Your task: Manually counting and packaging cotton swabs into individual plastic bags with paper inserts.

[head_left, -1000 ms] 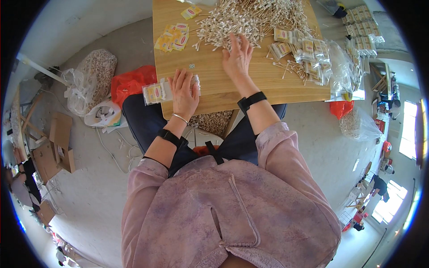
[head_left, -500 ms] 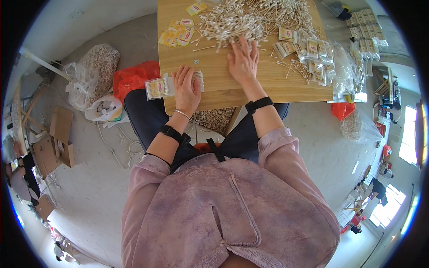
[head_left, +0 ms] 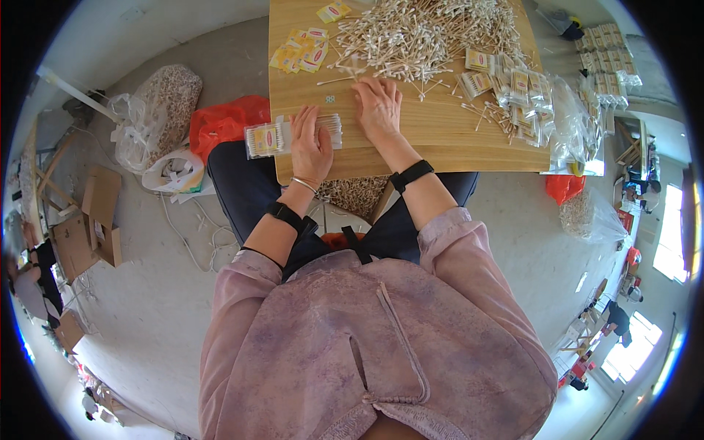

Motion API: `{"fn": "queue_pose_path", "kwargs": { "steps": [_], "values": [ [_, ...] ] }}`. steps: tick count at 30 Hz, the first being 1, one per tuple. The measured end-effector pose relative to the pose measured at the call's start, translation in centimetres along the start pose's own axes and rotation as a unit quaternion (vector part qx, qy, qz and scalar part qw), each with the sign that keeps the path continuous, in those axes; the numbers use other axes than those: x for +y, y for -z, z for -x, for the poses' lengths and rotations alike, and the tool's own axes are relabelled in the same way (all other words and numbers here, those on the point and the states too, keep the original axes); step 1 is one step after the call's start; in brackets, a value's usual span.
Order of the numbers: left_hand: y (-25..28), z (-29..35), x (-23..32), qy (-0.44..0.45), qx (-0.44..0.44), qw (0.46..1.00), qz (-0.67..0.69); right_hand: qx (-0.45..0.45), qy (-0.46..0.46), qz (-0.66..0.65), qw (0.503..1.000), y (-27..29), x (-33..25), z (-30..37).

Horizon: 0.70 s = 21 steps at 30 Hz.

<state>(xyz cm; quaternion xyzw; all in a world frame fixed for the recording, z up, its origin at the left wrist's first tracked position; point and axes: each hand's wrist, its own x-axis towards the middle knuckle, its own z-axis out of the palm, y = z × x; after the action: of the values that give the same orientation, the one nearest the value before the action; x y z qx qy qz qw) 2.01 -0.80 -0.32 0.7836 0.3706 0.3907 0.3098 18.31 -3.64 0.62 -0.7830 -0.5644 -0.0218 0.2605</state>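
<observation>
A loose pile of white-tipped cotton swabs [head_left: 411, 37] covers the far middle of the wooden table [head_left: 440, 139]. My left hand [head_left: 311, 147] lies flat, fingers stretched out, near the table's front left edge. Under and beside it is a small row of cotton swabs [head_left: 334, 130]. A clear packet [head_left: 264, 139] of swabs with a yellow label sticks out left of that hand, partly over the table edge. My right hand [head_left: 379, 110] is just front-left of the pile, its fingers curled down. Some blurred swabs [head_left: 356, 66] show at its fingertips; the grip itself is partly hidden.
Yellow and white label cards [head_left: 301, 51] lie at the far left. Filled swab packets [head_left: 521, 92] are heaped on the right beside clear plastic bags [head_left: 568, 125]. A red bag [head_left: 227, 121] and a big sack of swabs [head_left: 170, 106] stand on the floor at left.
My right hand has drawn back from the pile's edge, toward me and to the left, its fingers now more curled. My left hand has stayed at the packet.
</observation>
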Motion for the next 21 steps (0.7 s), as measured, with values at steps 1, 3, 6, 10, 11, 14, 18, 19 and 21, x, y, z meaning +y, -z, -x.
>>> {"fn": "queue_pose_path", "kwargs": {
  "steps": [1,3,6,10,11,14,18,19,21],
  "values": [
    [0.1,0.0,0.0,0.002,0.001,1.000,-0.001,0.006,0.017,-0.030,0.999,0.0,-0.2,0.3],
    [0.3,0.1,0.1,0.011,-0.002,1.000,0.003,-0.009,0.060,-0.044,0.997,0.2,-0.3,0.7],
    [0.3,0.0,0.2,0.011,0.011,1.000,0.016,0.006,0.096,-0.067,0.993,0.0,-0.3,0.4],
    [0.4,0.0,0.4,0.016,0.021,0.999,0.031,-0.003,0.027,-0.064,0.998,0.0,-0.6,-1.3],
    [0.4,0.0,0.5,0.018,0.031,0.999,0.025,-0.004,0.027,-0.066,0.997,0.0,-1.1,-1.6],
    [0.5,0.0,0.2,0.015,0.041,0.999,0.018,-0.015,-0.044,-0.020,0.999,0.2,-2.9,-2.5],
    [0.4,0.1,0.0,0.008,0.043,0.999,0.024,-0.044,-0.066,0.012,0.997,-0.2,-4.2,-2.5],
    [0.4,0.1,0.1,0.009,0.043,0.999,0.023,-0.030,-0.052,0.020,0.998,-0.4,-4.2,-2.4],
    [0.4,0.1,0.1,0.011,0.044,0.999,0.028,-0.027,-0.041,-0.001,0.999,-0.7,-3.7,-2.0]
  ]
}}
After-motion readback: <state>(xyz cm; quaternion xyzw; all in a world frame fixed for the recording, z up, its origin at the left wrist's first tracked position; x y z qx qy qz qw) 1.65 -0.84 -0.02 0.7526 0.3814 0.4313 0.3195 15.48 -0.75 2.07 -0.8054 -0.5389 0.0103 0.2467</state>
